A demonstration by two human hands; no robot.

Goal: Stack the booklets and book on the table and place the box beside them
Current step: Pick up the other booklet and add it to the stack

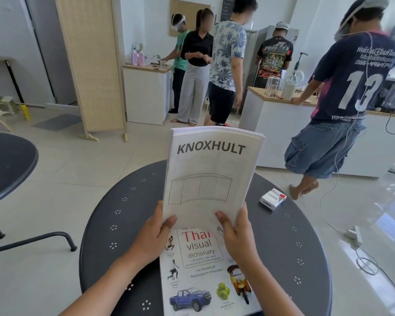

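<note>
Both hands hold a stack of white booklets (211,176) upright above the round dark table (114,224); the front cover reads KNOXHULT. My left hand (154,233) grips the stack's lower left corner, my right hand (236,231) its lower right corner, thumbs on the cover. Under the hands a book (201,277), a Thai visual dictionary, lies flat on the table near its front edge. A small white box (273,198) with a red corner lies on the table to the right, apart from the book.
A second dark table (7,163) stands at left with a small object on it. A power strip and cables (354,234) lie on the floor at right. Several people stand beyond at white counters (267,137), the nearest close to the table's far right.
</note>
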